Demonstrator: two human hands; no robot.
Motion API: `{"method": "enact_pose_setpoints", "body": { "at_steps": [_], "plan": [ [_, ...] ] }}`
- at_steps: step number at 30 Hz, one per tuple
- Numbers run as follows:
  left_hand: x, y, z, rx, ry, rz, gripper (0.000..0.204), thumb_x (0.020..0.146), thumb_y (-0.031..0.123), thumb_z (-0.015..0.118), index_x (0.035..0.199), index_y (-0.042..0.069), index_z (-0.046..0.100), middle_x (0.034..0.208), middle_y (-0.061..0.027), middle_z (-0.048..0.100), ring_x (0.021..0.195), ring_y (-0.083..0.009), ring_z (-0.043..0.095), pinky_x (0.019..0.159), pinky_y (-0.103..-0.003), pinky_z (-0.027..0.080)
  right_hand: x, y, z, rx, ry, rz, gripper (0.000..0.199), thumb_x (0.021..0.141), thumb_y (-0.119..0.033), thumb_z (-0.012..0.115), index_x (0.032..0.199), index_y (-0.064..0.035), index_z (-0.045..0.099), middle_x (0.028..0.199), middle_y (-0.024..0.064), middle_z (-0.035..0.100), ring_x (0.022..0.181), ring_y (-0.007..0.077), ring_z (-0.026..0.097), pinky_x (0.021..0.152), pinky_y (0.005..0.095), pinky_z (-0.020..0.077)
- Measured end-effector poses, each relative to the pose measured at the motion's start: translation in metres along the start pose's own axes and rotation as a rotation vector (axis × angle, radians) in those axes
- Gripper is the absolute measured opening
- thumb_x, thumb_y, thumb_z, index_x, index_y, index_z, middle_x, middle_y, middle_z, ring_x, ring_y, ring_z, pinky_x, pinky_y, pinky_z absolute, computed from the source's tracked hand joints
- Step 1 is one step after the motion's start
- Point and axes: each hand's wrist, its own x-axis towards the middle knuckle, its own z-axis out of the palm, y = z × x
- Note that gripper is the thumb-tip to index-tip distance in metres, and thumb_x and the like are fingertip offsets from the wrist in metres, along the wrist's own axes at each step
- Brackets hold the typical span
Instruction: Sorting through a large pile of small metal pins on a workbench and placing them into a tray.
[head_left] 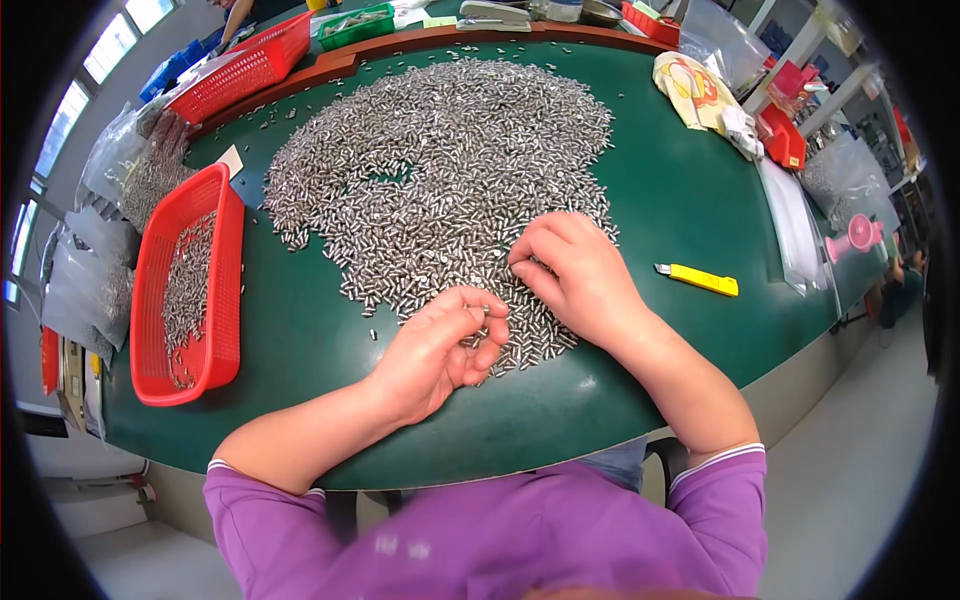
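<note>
A broad heap of small, shiny metal cylindrical pieces (440,150) spreads over the green tabletop. At the heap's near edge, my left hand (440,345) is turned partly palm up with its fingers curled. A small metal piece (486,311) shows between its thumb and fingers; anything deeper in the palm is hidden. My right hand (578,275) rests over the near right side of the heap, fingers bent and drawn together. Its fingertips touch or hover just above the pieces, and what they pinch, if anything, cannot be made out.
To the left stands a red plastic basket (225,330) partly filled with similar pieces. A yellow utility knife (703,279) lies right of my right hand. Bags of metal parts (165,160) sit along the left edge. Another red basket (240,72) and a green tray (355,28) are at the back.
</note>
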Motion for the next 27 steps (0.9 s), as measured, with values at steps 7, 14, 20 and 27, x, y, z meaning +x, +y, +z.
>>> {"method": "enact_pose_setpoints", "body": {
  "at_steps": [7,14,20,27],
  "plan": [
    [-0.001,-0.003,0.004,0.028,0.016,0.026,0.016,0.096,0.015,0.055,0.111,0.009,0.050,0.093,-0.0020,0.057,0.070,-0.0083,0.050,0.057,-0.023,0.040,-0.003,-0.023,-0.010,0.350,-0.019,-0.110,0.009,0.080,-0.013,0.068,0.088,-0.0087,0.064,0.094,0.0058,0.061,0.092,0.0275,0.059,0.082,0.0397,0.0468],
    [0.001,-0.003,0.000,0.046,-0.008,0.033,0.013,0.098,0.018,0.055,0.107,0.009,0.051,0.091,-0.0009,0.058,0.068,-0.0070,0.048,0.056,-0.022,0.039,-0.002,-0.017,-0.012,0.233,0.042,-0.124,0.013,0.079,-0.014,0.070,0.089,-0.0100,0.064,0.094,0.0033,0.062,0.092,0.0252,0.060,0.081,0.0385,0.0476],
    [0.000,-0.003,0.001,0.045,-0.003,0.047,0.014,0.098,0.019,0.054,0.107,0.009,0.052,0.091,-0.0013,0.058,0.069,-0.0071,0.050,0.055,-0.022,0.039,-0.002,-0.017,-0.011,0.230,0.014,-0.201,0.016,0.077,-0.015,0.073,0.091,-0.0111,0.068,0.093,0.0018,0.064,0.088,0.0228,0.061,0.078,0.0369,0.0482],
    [0.001,-0.001,0.000,0.025,-0.005,0.006,0.010,0.098,0.017,0.052,0.105,0.010,0.053,0.089,-0.0017,0.057,0.067,-0.0090,0.048,0.055,-0.022,0.038,-0.002,-0.015,-0.016,0.050,0.015,-0.007,0.025,0.079,-0.012,0.071,0.104,-0.0086,0.068,0.098,0.0069,0.065,0.097,0.0280,0.060,0.083,0.0379,0.0489]
  ]
}}
